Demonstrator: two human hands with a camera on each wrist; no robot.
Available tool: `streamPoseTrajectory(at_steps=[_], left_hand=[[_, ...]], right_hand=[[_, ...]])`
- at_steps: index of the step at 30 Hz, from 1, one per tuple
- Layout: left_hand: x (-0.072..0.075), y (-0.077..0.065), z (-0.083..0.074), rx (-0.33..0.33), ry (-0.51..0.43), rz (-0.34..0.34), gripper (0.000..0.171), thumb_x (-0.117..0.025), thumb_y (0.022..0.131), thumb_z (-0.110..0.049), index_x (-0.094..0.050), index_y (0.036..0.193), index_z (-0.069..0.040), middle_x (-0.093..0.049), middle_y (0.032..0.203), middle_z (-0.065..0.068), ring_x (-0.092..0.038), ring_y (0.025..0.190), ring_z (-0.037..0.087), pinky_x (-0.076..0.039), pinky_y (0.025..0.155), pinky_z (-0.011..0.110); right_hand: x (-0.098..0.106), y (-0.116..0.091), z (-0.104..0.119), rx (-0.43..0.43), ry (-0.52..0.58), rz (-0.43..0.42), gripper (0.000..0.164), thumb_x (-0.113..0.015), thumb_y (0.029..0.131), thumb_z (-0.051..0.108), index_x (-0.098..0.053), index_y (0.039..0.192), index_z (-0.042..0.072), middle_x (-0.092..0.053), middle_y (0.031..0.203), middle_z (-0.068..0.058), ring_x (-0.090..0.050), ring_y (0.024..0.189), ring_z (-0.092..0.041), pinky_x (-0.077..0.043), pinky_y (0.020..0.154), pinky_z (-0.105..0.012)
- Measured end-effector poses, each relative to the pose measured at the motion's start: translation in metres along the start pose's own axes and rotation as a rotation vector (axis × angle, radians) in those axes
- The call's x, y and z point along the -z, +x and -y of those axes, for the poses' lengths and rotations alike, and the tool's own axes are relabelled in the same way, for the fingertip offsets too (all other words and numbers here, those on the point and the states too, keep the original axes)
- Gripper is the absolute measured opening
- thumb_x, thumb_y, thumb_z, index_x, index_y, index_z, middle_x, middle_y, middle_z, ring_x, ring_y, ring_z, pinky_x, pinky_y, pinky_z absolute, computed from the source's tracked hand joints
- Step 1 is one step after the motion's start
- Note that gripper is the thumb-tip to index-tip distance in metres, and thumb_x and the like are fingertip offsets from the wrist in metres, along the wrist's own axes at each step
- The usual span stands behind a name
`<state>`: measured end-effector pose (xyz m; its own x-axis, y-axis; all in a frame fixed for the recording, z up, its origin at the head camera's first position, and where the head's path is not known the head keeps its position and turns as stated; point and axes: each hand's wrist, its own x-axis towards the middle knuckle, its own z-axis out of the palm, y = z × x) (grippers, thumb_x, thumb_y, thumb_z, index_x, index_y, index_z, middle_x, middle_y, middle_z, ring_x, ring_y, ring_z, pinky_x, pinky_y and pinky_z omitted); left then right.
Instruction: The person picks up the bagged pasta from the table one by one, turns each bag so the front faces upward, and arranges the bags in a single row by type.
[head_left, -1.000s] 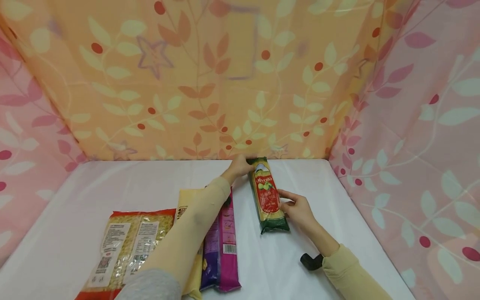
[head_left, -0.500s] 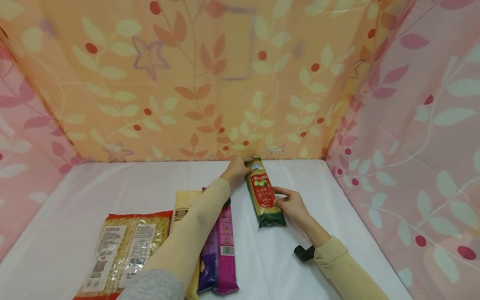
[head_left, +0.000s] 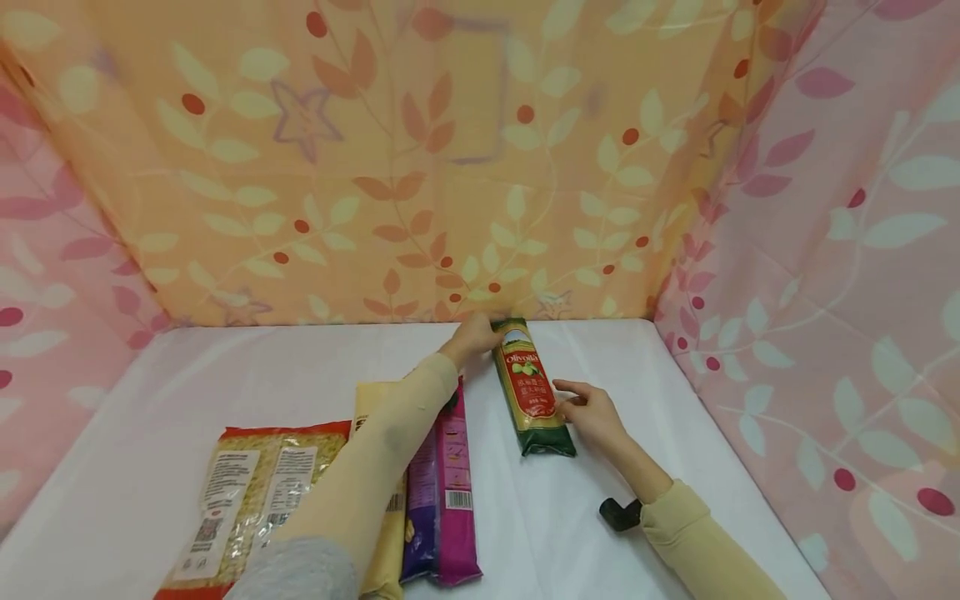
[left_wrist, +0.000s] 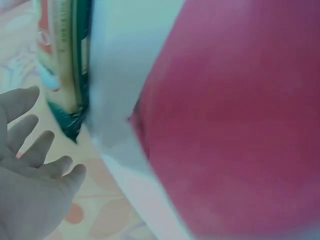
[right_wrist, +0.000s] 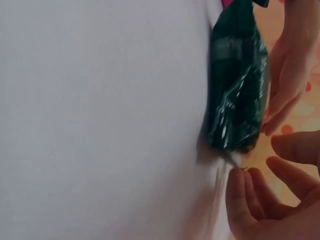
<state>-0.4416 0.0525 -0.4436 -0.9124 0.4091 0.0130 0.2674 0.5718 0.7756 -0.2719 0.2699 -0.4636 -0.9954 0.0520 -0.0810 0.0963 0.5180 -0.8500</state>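
A long green, gold and red pasta pack (head_left: 528, 387) lies face up near the back of the white table, running front to back. At its far end is my left hand (head_left: 474, 335). In the left wrist view this left hand (left_wrist: 37, 165) has loosely spread fingers beside the pack's green end (left_wrist: 70, 117). My right hand (head_left: 594, 415) is by the pack's right edge, close to the near end. The right wrist view shows that right hand (right_wrist: 275, 200) with relaxed, parted fingers just off the dark green end (right_wrist: 237, 95).
Left of the pasta pack lie a purple and magenta pack (head_left: 453, 508), a pale yellow pack (head_left: 386, 550) partly under my left sleeve, and a clear, red-edged bag (head_left: 255, 492) of small yellowish pieces. Patterned cloth walls (head_left: 420, 208) enclose the white table (head_left: 525, 533).
The pasta pack has shifted slightly left and farther back, and its near end has settled. My right fingertips have eased off its edge. The head view has swayed a little.
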Motion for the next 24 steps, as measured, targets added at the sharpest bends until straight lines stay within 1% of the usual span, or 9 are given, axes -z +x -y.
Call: streamPoseTrajectory(at_steps=[2,5,8,11,14,18,19,21,24], left_hand=[[0.006,-0.008,-0.006,-0.014,-0.014,-0.012,0.053,-0.065,0.097,-0.002,-0.056,0.149,-0.006,-0.051,0.156,0.015,-0.047,0.141,0.036,-0.039,0.115,0.047],[0.015,-0.021,-0.015,-0.068,-0.004,-0.040,0.050,-0.065,0.097,-0.003,-0.061,0.146,-0.008,-0.056,0.150,0.018,-0.050,0.138,0.036,-0.041,0.113,0.047],[0.023,-0.035,-0.021,-0.147,0.026,-0.042,0.043,-0.067,0.098,-0.006,-0.065,0.141,-0.004,-0.060,0.147,0.016,-0.054,0.136,0.034,-0.044,0.112,0.045],[0.031,-0.051,-0.022,-0.209,0.059,-0.012,0.039,-0.067,0.099,-0.009,-0.066,0.137,0.000,-0.062,0.144,0.016,-0.056,0.133,0.035,-0.046,0.110,0.046],[0.041,-0.069,-0.017,-0.231,0.109,0.019,0.037,-0.067,0.099,-0.010,-0.068,0.134,0.000,-0.062,0.141,0.017,-0.058,0.130,0.038,-0.049,0.107,0.048],[0.055,-0.092,-0.008,-0.230,0.225,0.047,0.034,-0.067,0.099,-0.011,-0.070,0.132,-0.003,-0.064,0.136,0.015,-0.063,0.123,0.035,-0.053,0.100,0.045],[0.059,-0.097,-0.005,-0.230,0.253,0.056,0.034,-0.067,0.099,-0.011,-0.070,0.131,-0.003,-0.066,0.134,0.014,-0.064,0.120,0.034,-0.054,0.098,0.044],[0.066,-0.107,0.001,-0.227,0.312,0.070,0.033,-0.066,0.098,-0.011,-0.071,0.129,-0.002,-0.068,0.129,0.015,-0.066,0.115,0.033,-0.055,0.095,0.042],[0.077,-0.122,0.009,-0.215,0.369,0.099,0.032,-0.067,0.097,-0.011,-0.073,0.127,-0.001,-0.068,0.122,0.016,-0.068,0.109,0.033,-0.055,0.092,0.041]], right_hand=[[0.001,-0.008,0.003,0.014,-0.011,-0.031,0.045,-0.062,0.099,0.009,-0.062,0.143,0.004,-0.062,0.137,-0.020,-0.064,0.108,-0.028,-0.054,0.084,-0.032],[0.002,-0.020,0.011,0.042,-0.015,-0.056,0.044,-0.063,0.101,0.012,-0.062,0.145,0.008,-0.059,0.144,-0.015,-0.060,0.118,-0.030,-0.054,0.091,-0.035],[-0.001,-0.033,0.017,0.063,0.026,-0.048,0.045,-0.064,0.101,0.011,-0.061,0.145,0.009,-0.058,0.145,-0.014,-0.060,0.120,-0.030,-0.055,0.095,-0.037],[-0.006,-0.046,0.024,0.093,0.059,-0.027,0.044,-0.066,0.099,0.009,-0.063,0.144,0.009,-0.059,0.144,-0.013,-0.061,0.119,-0.028,-0.055,0.095,-0.034],[-0.014,-0.061,0.030,0.128,0.073,0.012,0.043,-0.068,0.099,0.008,-0.064,0.141,0.011,-0.062,0.139,-0.013,-0.062,0.116,-0.027,-0.055,0.088,-0.029],[-0.027,-0.078,0.032,0.181,0.102,0.072,0.044,-0.072,0.096,0.005,-0.065,0.139,0.009,-0.065,0.133,-0.014,-0.066,0.107,-0.024,-0.055,0.079,-0.024],[-0.031,-0.081,0.032,0.194,0.111,0.094,0.044,-0.072,0.096,0.004,-0.065,0.139,0.008,-0.066,0.130,-0.016,-0.067,0.104,-0.023,-0.055,0.079,-0.024],[-0.038,-0.087,0.032,0.222,0.133,0.148,0.045,-0.073,0.095,0.003,-0.063,0.140,0.003,-0.064,0.132,-0.019,-0.068,0.099,-0.022,-0.058,0.077,-0.027],[-0.049,-0.094,0.033,0.228,0.145,0.252,0.049,-0.071,0.096,0.004,-0.058,0.143,-0.002,-0.061,0.135,-0.024,-0.069,0.096,-0.022,-0.062,0.075,-0.030]])
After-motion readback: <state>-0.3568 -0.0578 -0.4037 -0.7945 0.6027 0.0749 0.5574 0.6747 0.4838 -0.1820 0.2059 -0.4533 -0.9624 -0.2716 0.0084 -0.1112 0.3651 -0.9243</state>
